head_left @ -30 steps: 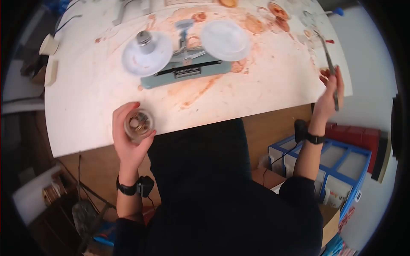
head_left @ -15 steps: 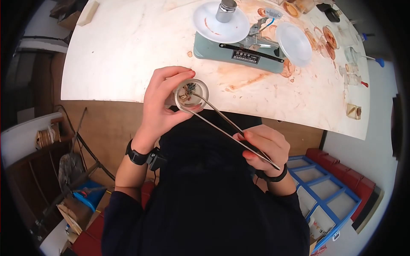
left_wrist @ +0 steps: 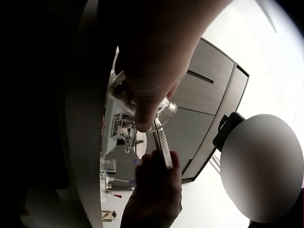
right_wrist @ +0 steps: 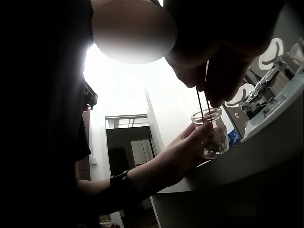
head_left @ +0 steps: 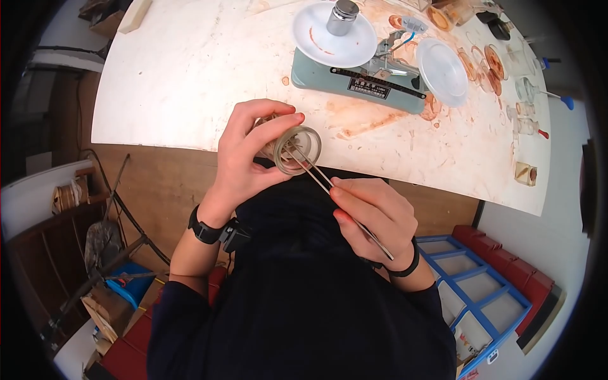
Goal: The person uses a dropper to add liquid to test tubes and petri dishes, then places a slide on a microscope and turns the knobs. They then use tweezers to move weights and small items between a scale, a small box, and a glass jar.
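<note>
Close to the table's near edge, my left hand (head_left: 244,155) grips a small clear glass jar (head_left: 315,149), tilted with its mouth towards the right. Small pale and dark bits lie inside the jar (right_wrist: 218,140), their kind too small to make out. Between thumb and fingers my right hand (head_left: 383,212) pinches long metal tweezers (head_left: 379,244), whose ridged grip shows in the left wrist view (left_wrist: 164,149). Both tips of the tweezers reach through the mouth into the jar. Fingers of the left hand partly hide the jar's side.
Beyond the hands stands a green pan balance (head_left: 307,75), with a metal weight (head_left: 342,19) on its left white pan (head_left: 316,47). Stained glassware (head_left: 491,60) and a red-tipped dropper (head_left: 529,126) line the right side of the table (head_left: 190,76). A small brown-and-clear block (head_left: 525,173) lies near the right edge.
The right hand came from the far right with the tweezers and brought their tips into the jar. Since half a second ago the jar has tilted further and the tweezers' arms have drawn closer together.
</note>
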A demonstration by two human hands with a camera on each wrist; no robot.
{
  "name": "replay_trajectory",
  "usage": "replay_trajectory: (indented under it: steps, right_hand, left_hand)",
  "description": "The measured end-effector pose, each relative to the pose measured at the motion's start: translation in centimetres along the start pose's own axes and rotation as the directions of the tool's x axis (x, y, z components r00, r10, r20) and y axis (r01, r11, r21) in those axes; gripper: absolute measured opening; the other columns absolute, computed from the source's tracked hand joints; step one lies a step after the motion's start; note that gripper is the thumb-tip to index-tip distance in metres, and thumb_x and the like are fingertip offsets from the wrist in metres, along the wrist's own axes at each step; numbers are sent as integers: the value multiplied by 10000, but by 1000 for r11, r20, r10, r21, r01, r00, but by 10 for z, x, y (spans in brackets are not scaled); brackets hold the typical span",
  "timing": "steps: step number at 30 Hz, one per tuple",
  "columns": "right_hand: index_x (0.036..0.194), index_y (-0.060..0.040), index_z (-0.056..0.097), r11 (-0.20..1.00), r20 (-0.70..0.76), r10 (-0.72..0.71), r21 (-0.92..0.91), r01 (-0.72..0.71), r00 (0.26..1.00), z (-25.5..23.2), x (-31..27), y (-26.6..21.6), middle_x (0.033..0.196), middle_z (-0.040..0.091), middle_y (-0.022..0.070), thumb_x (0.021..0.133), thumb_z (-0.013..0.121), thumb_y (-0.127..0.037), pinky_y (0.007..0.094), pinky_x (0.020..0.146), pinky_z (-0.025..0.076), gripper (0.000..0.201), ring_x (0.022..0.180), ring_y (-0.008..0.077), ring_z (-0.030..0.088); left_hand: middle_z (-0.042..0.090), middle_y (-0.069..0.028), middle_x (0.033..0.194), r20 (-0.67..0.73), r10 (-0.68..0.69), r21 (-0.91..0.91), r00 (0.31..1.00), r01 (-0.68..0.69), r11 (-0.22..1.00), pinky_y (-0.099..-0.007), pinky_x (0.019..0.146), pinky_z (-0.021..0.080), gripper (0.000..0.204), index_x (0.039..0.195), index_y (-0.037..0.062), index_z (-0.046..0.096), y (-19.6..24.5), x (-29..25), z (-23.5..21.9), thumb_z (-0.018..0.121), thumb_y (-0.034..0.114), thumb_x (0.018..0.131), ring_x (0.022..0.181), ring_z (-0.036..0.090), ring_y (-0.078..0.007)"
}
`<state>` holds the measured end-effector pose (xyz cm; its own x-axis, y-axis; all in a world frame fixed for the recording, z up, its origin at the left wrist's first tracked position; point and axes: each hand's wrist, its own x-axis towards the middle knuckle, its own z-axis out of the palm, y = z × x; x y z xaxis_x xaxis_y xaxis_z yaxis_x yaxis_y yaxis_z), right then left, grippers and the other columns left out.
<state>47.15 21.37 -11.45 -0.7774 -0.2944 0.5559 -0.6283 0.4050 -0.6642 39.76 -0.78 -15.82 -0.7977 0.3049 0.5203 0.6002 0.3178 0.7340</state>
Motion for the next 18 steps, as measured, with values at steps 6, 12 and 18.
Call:
replay_trajectory:
  steps: [6, 12, 18]
  right_hand:
    - [1023, 41, 729, 998, 1, 58, 31, -58, 998, -9, 1, -2, 1009, 721, 184, 709, 742, 64, 288, 653, 582, 315, 765, 264, 714]
    - [994, 67, 724, 987, -61, 133, 103, -126, 989, -25, -4, -7, 999, 724, 227, 768, 719, 60, 293, 672, 590, 226, 782, 280, 735]
    - [993, 88, 702, 973, -174, 186, 171, -156, 967, -37, -18, -8, 996, 712, 266, 860, 676, -9, 320, 697, 598, 167, 812, 321, 749]
  left_hand:
    - [630, -91, 1177, -3, -49, -15, 999, 49, 999, -357, 879, 519, 615, 1220, 80, 664, 2, 1, 0, 881, 138, 647, 1081, 597, -267]
    - [566, -124, 1289, 70, -156, -143, 985, 165, 976, -338, 976, 490, 686, 1297, 31, 576, 7, 0, 1, 846, 23, 667, 1176, 573, -225]
    - [606, -118, 1215, 67, -189, -287, 980, 201, 937, -344, 944, 497, 657, 1272, 19, 597, 17, 7, 21, 868, 90, 678, 1108, 610, -241]
